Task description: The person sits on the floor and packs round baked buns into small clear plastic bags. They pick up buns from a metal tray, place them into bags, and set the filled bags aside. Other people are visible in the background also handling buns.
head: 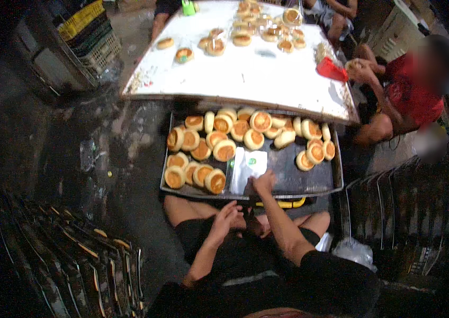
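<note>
A dark metal baking tray (296,182) lies before me, over my folded legs. Many round browned buns (224,150) crowd its back and left side, with a smaller group of buns (315,153) at its right. On the bare middle rests a clear plastic bag (244,169) with a small green print. My right hand (263,183) reaches over the tray's front rim and touches the bag's lower right part; blur hides whether the fingers pinch it. Above my lap, outside the tray, hovers my left hand (226,219), its fingers loosely apart and holding nothing.
Beyond the tray is a white table (216,79) bearing bagged buns (244,33) and a red object (331,69). A person in red (411,85) sits at its right. Stacked dark trays (85,262) stand at left, crates (97,47) farther back. A clear plastic bundle (353,252) lies at my right.
</note>
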The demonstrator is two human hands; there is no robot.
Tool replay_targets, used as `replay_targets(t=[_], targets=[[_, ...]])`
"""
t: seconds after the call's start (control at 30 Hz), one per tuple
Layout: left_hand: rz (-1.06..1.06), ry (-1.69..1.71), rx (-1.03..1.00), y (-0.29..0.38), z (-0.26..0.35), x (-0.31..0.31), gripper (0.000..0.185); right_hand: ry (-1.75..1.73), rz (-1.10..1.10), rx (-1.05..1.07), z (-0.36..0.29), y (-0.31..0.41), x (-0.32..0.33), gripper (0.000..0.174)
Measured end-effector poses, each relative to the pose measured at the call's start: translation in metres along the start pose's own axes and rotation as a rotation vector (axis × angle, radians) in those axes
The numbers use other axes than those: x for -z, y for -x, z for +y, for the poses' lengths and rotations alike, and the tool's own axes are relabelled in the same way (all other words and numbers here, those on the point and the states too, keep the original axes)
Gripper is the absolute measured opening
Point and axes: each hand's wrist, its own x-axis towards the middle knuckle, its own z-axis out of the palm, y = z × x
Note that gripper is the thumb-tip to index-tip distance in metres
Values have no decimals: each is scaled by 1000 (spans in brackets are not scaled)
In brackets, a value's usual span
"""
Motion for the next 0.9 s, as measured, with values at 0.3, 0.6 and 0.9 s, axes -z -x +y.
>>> replay_targets(t=[0.3, 0.6, 0.9], targets=[[155, -3, -121, -7, 7, 63, 43, 10, 4, -30, 2, -21, -23, 61], [360, 127, -204, -24, 23, 123, 38, 9, 221, 47, 12, -57, -57, 37], [328, -18, -350, -35, 29, 156, 50, -750, -359, -47, -69, -3, -1, 23]])
